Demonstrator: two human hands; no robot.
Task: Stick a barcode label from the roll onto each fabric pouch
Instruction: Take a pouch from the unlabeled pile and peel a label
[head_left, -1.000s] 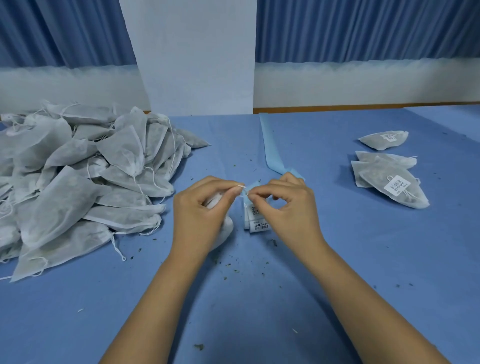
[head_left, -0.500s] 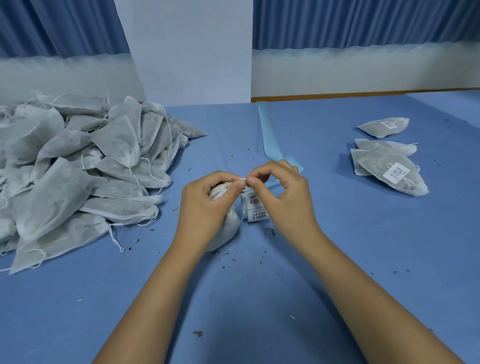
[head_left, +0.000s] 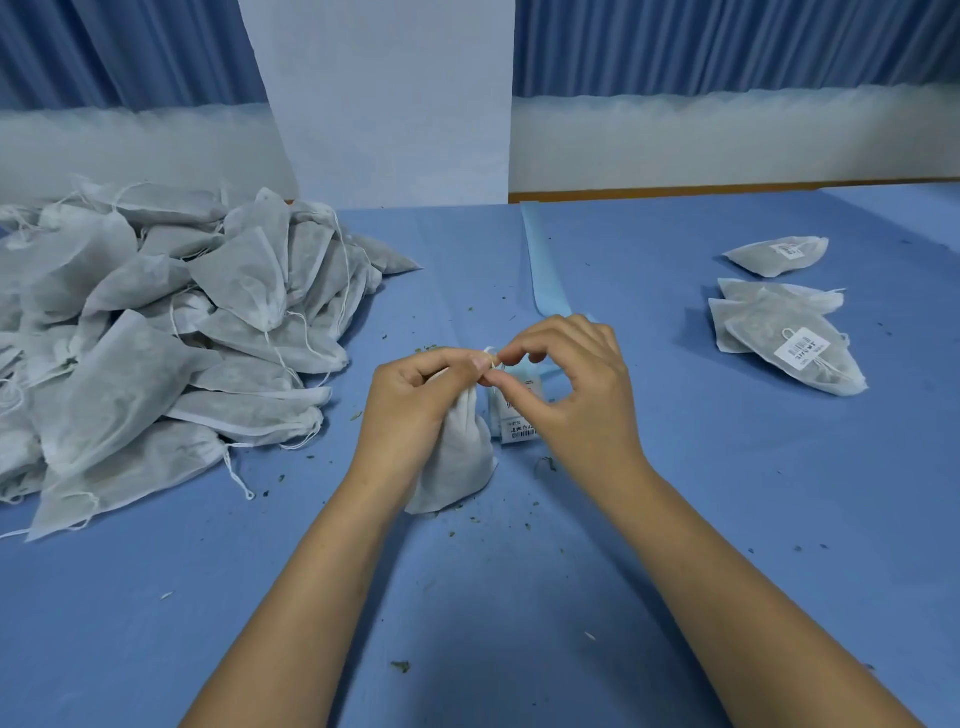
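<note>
My left hand (head_left: 415, 405) grips the gathered neck of a white fabric pouch (head_left: 460, 462) that hangs down onto the blue table (head_left: 519, 597). My right hand (head_left: 576, 395) pinches something small at the pouch's top, thumb against forefinger, right beside my left fingertips. Under my right hand lies the label strip (head_left: 519, 428), its barcode labels showing, with the pale blue backing tape (head_left: 543, 270) running away toward the table's far edge. What exactly my right fingers pinch is too small to tell; it looks like the pouch's string or a label edge.
A big heap of unlabelled grey pouches (head_left: 156, 332) fills the left side of the table. Three labelled pouches (head_left: 789, 338) lie at the right, one more (head_left: 776, 254) further back. Small herb crumbs are scattered around my hands.
Both hands have stayed together at the pouch's top. The pouch hangs lower and more of it shows below my left hand. The view has shifted slightly.
</note>
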